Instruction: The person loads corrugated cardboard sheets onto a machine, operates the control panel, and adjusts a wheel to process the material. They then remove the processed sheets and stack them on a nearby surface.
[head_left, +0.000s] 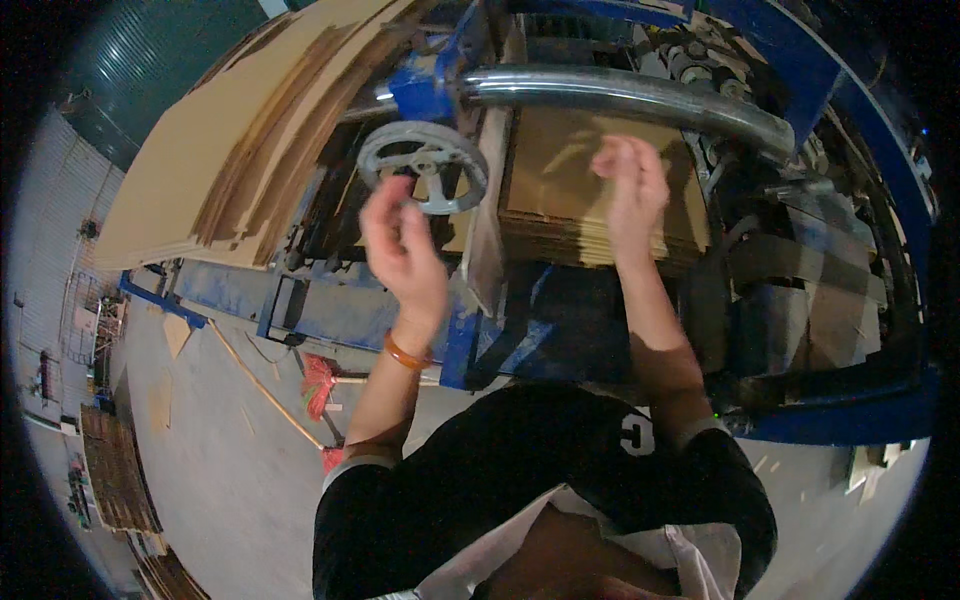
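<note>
My left hand (402, 250) is raised in front of a grey spoked handwheel (425, 165), its fingers loosely bent and apart from the thumb. Nothing shows in it, and whether it touches the wheel's rim I cannot tell. To the right, my right hand (634, 195) hangs over a stack of flat brown cardboard sheets (555, 165) inside the blue machine. Its fingers are slightly curled, a little blurred, and hold nothing I can see. An upright metal plate (487, 220) stands between the handwheel and this stack. An orange-brown bangle circles my left wrist.
A shiny steel roller (620, 92) crosses above the cardboard stack. More large cardboard sheets (215, 150) lean in a tall pile at the left. Belts and rollers (800, 255) fill the machine's right side. Red-headed brooms (318, 385) lie on the grey floor (220, 480).
</note>
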